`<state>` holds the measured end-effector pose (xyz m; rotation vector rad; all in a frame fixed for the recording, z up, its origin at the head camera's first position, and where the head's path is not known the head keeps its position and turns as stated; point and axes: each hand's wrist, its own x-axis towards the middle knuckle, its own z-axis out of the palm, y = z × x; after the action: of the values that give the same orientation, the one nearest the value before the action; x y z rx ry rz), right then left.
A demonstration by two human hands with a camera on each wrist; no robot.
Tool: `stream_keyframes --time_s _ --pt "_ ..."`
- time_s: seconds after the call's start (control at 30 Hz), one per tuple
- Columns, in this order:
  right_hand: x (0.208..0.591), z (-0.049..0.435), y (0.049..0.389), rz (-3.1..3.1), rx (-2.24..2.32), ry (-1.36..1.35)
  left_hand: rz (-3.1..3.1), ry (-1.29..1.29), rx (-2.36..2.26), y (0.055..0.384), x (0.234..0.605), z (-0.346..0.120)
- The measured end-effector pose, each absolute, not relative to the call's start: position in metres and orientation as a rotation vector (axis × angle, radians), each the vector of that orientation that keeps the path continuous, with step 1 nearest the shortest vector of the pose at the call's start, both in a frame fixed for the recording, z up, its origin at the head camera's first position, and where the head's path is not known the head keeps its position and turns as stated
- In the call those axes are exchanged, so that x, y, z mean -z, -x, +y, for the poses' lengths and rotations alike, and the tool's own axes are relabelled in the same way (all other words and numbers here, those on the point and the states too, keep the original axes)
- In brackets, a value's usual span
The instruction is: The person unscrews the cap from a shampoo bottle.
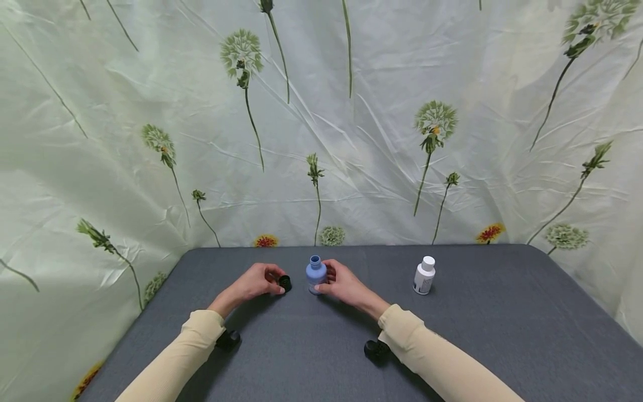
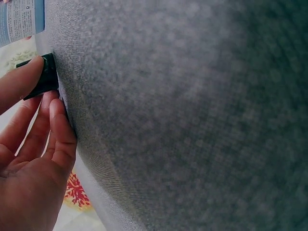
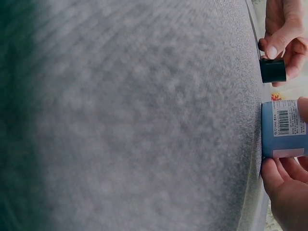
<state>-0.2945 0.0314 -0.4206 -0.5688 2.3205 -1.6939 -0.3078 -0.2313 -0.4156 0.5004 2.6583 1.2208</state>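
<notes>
A small blue bottle [image 1: 315, 276] stands upright with its mouth uncovered, its printed label and barcode showing in the right wrist view. My right hand [image 1: 346, 286] grips it from the right, thumb in front and fingers around the far side. To its left, my left hand [image 1: 258, 281] pinches a black cap [image 1: 284, 283] between thumb and fingers. In the left wrist view the thumb lies over the cap [image 2: 47, 77], which sits right at the cloth surface. A short gap separates cap and bottle.
A white bottle [image 1: 424, 276] with a white cap stands farther right on the dark grey table [image 1: 311, 357]. Black wrist cameras hang under both sleeves. Behind the table's far edge hangs a pale curtain [image 1: 351, 139] with a dandelion print.
</notes>
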Motion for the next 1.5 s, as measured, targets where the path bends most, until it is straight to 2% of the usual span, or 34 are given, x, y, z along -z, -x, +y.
stream_keyframes --time_s 0.6,1.03,1.27,1.5 --pt "0.42 0.042 0.289 2.316 1.745 0.592 2.683 -0.469 -1.259 0.297 0.414 -0.242" --pt "0.416 0.059 0.273 2.392 1.716 0.528 2.688 -0.491 -1.295 0.281 0.413 -0.255" --pt "0.412 0.07 0.26 2.349 1.743 0.545 2.681 -0.462 -1.314 0.269 0.411 -0.249" --pt "0.413 0.085 0.249 2.341 1.743 0.575 2.624 -0.539 -1.285 0.263 0.408 -0.234"
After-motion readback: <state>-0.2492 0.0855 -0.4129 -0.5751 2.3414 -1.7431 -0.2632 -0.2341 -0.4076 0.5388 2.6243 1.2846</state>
